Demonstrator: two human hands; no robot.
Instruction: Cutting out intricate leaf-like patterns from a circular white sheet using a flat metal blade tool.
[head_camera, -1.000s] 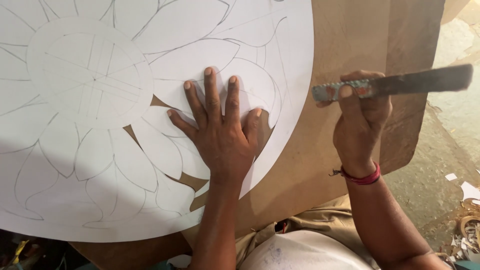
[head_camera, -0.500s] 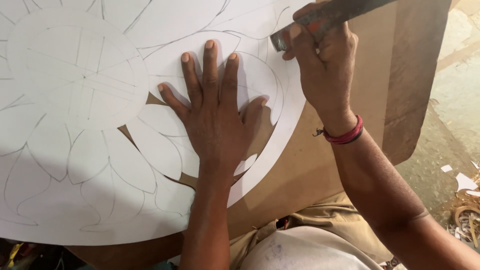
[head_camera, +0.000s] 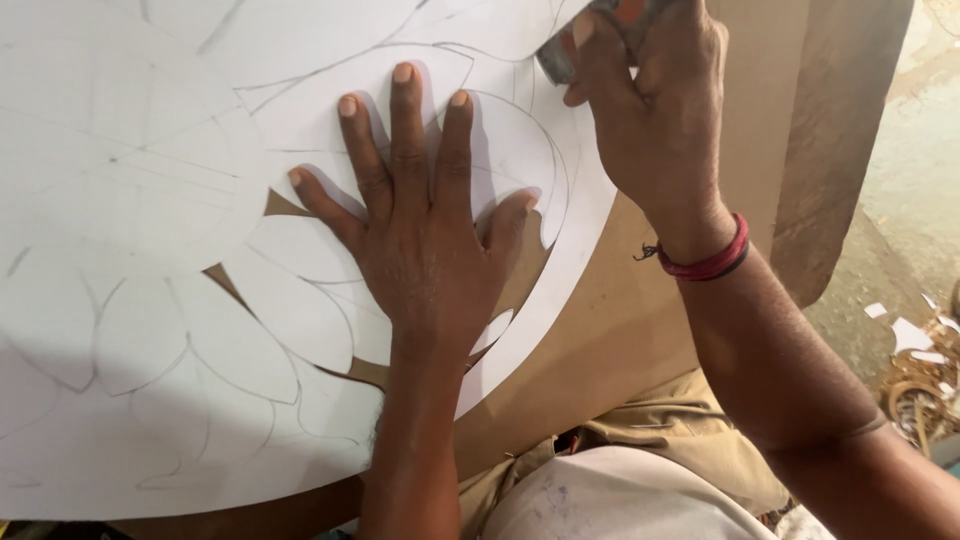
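My left hand (head_camera: 425, 240) lies flat with fingers spread on a large white sheet (head_camera: 130, 200) drawn with pencilled flower petals, some gaps between petals cut out. My right hand (head_camera: 650, 120), with a red thread band at the wrist, is closed around a metal blade tool (head_camera: 560, 55) at the top edge of the view. The blade's tip rests on the white sheet just right of my left fingertips. Most of the tool is out of frame or hidden by the hand.
The white sheet rests on a brown board (head_camera: 700, 300) that extends to the right. Beyond its right edge is rough ground (head_camera: 910, 200) with paper scraps (head_camera: 910, 335). My lap in khaki and white cloth (head_camera: 620, 490) is at the bottom.
My right hand has swung the blade tool from the right over the board to the white sheet and lowered its tip by my left fingers. The view has moved closer.
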